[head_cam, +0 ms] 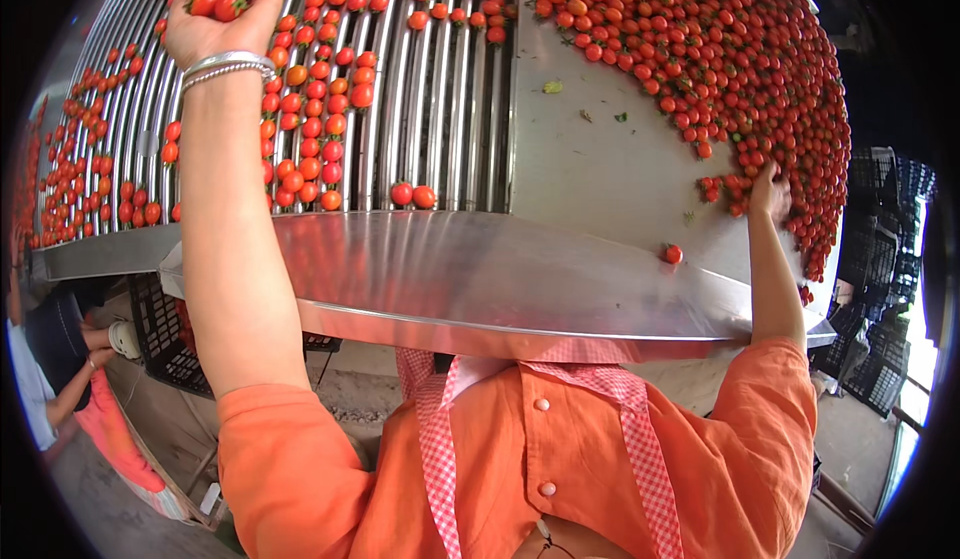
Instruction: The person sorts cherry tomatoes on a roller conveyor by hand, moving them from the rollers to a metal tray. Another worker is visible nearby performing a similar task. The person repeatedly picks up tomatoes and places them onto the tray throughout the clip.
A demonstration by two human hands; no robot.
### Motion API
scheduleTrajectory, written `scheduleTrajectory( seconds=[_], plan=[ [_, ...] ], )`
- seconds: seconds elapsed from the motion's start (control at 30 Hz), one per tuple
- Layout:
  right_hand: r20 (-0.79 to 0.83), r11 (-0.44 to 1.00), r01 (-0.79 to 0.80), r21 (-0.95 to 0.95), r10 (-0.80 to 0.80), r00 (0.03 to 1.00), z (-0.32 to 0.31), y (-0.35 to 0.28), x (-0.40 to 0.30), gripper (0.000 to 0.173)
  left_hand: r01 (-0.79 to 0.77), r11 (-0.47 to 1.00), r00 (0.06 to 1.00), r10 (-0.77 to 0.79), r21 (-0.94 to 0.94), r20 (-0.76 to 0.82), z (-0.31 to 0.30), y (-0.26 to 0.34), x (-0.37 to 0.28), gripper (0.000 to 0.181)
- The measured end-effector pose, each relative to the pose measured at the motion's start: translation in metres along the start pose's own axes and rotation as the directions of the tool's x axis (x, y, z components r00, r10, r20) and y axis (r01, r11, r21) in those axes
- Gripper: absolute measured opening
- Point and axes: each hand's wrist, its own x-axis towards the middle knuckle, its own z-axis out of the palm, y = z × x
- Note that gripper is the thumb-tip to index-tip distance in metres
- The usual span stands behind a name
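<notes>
My left hand (225, 30), with bracelets at its wrist, is raised at the top left, palm up, over the metal rollers (450, 108). Several red cherry tomatoes (229, 5) lie in it. At the right, my right hand (770, 197) reaches to the near edge of a large heap of cherry tomatoes (712, 56) on a sheet-metal surface (600, 154). Its fingers touch the heap and are slightly blurred; whether they hold a tomato cannot be seen. Rows of cherry tomatoes (311, 146) rest between the rollers.
A broad metal ledge (480, 259) runs between my body and the rollers. One tomato (673, 253) and leaf bits (553, 87) lie on the sheet metal. A black plastic crate (169, 349) stands below left; stacked crates (874, 259) stand at right. Another person (56, 341) is at the far left.
</notes>
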Motion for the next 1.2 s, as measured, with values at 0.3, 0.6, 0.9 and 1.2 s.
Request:
scheduleTrajectory(
  seconds=[0.3, 0.6, 0.9, 1.2],
  plan=[
    [0.158, 0.83, 0.466, 0.307, -0.528, 0.835, -0.039, -0.097, -0.091, 0.067, 0.026, 0.998, 0.999, -0.024, -0.05, 0.037, -0.004, -0.006, -0.004, 0.016],
    [0.388, 0.602, 0.461, 0.652, -0.788, 0.479, -0.086, -0.155, -0.212, 0.065, -0.002, 0.997, 1.0, 0.001, -0.072, -0.01, 0.0, -0.021, -0.009, 0.019],
    [0.431, 0.349, 0.685, 0.639, -0.901, 0.057, -0.158, -0.171, -0.201, 0.069, 0.031, 0.997, 0.989, -0.022, -0.066, 0.143, 0.001, -0.038, -0.021, 0.018],
    [0.731, 0.373, 0.779, 0.505, -0.665, -0.155, -0.177, -0.12, -0.249, 0.053, 0.003, 0.997, 0.997, 0.003, -0.073, 0.074, 0.002, -0.048, -0.015, 0.021]
  ],
)
